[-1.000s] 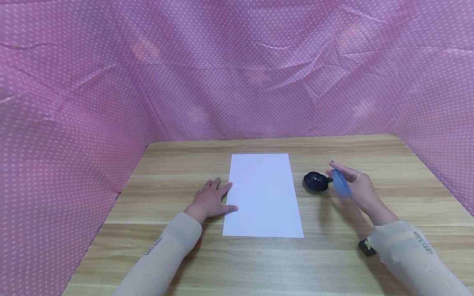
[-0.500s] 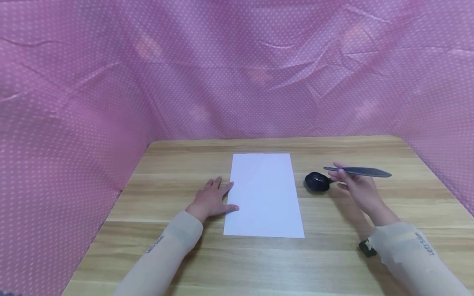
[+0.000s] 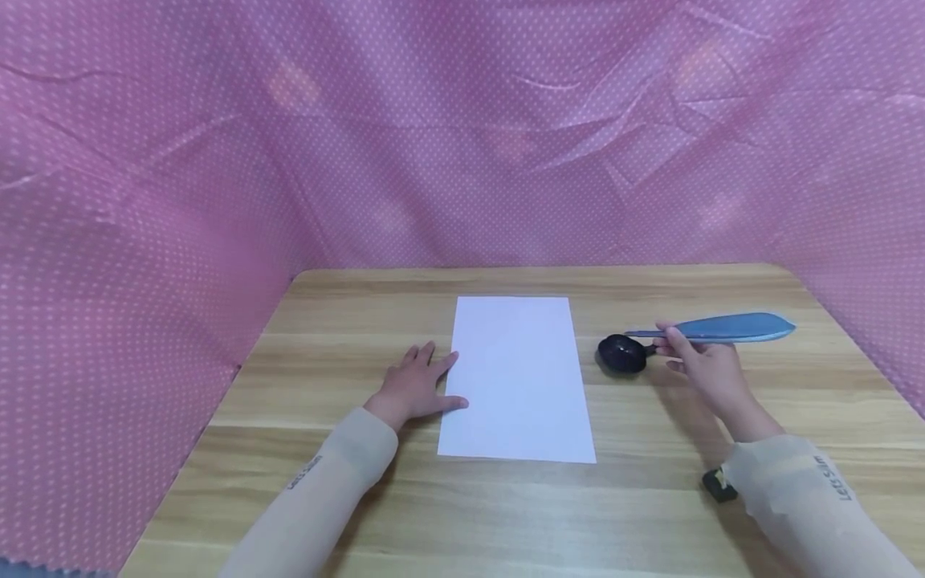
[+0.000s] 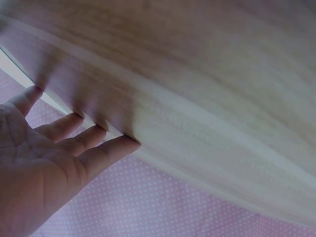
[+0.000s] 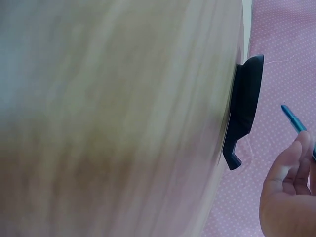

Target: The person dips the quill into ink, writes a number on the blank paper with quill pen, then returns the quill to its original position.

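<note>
blue pen's broad end (image 3: 737, 327) farther right

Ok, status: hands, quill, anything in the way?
Left hand spread, at left edge of paper. Right hand pinching quill above table. Black bowl on table, between right hand and paper.
</note>
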{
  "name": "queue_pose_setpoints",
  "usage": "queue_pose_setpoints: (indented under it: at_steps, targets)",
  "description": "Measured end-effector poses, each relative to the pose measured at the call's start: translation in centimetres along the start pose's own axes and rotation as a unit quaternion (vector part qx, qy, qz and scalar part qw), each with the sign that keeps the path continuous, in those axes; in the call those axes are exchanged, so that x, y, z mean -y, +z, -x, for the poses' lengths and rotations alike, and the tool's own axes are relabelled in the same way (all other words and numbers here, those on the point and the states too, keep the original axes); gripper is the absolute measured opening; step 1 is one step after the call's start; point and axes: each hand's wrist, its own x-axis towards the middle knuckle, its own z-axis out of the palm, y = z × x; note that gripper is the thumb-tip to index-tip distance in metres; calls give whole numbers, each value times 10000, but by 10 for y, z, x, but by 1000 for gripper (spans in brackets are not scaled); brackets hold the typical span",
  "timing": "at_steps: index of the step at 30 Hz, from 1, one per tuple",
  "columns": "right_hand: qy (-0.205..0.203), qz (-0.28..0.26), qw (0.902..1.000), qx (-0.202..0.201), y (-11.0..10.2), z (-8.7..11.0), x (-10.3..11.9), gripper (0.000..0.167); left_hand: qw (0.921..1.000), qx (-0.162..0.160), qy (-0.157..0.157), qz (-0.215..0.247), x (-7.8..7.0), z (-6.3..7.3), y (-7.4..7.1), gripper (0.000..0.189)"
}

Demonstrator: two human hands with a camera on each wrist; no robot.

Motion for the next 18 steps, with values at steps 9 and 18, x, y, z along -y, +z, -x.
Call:
queue_pose_setpoints:
  at_steps: [9,18]
  targets:
    - [406,557,9976,-101,-3,1,3,54,10000,29,4,13,1,-1,1,90]
    - [439,96,9990,30,-1,0,4,50,10000,46,-31,-2,0,-1,0,90]
